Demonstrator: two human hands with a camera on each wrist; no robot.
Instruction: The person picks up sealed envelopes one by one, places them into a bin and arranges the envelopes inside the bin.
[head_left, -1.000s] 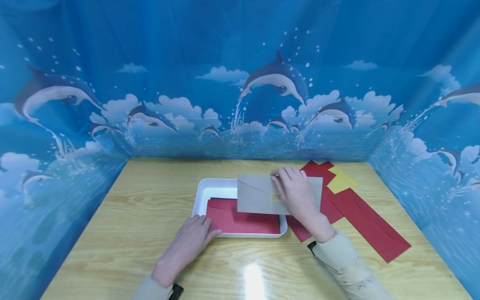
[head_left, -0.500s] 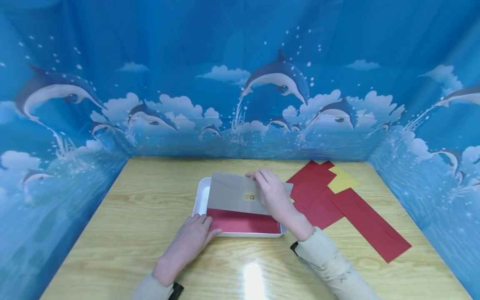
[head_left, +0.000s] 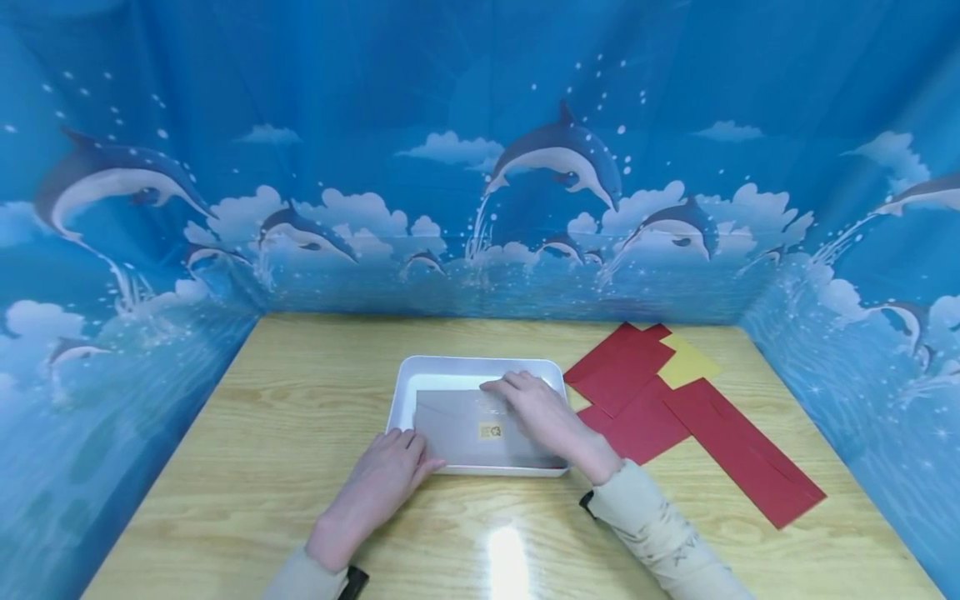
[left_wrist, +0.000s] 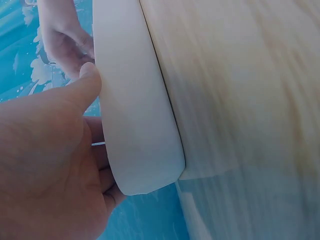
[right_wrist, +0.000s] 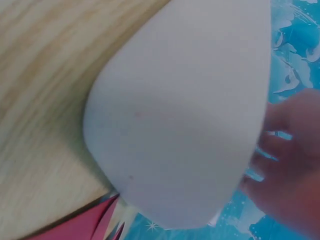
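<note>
A grey envelope [head_left: 457, 433] with a small gold label lies low in the white tray [head_left: 442, 367], over a red envelope that now shows only as a thin strip at the near right. My right hand [head_left: 543, 412] pinches the grey envelope at its far edge; the thumb is hidden in the head view. At the tray's near left corner, my left hand [head_left: 382, 475] grips the wall. The left wrist view shows that left thumb [left_wrist: 90, 82] on the rim and the other fingers around the tray's end. The right wrist view has the tray's outer wall [right_wrist: 175, 115] before the right hand.
Right of the tray, several red envelopes [head_left: 622, 367] overlap on the wooden table [head_left: 300, 400], with a yellow envelope [head_left: 690, 362] partly under them. A long red envelope [head_left: 742, 450] slants towards the near right. A blue dolphin-print curtain [head_left: 480, 167] encloses the table's back and sides.
The right hand has brought the grey envelope left over the tray, then down into it, covering the red envelope there. My left hand keeps its place on the tray corner.
</note>
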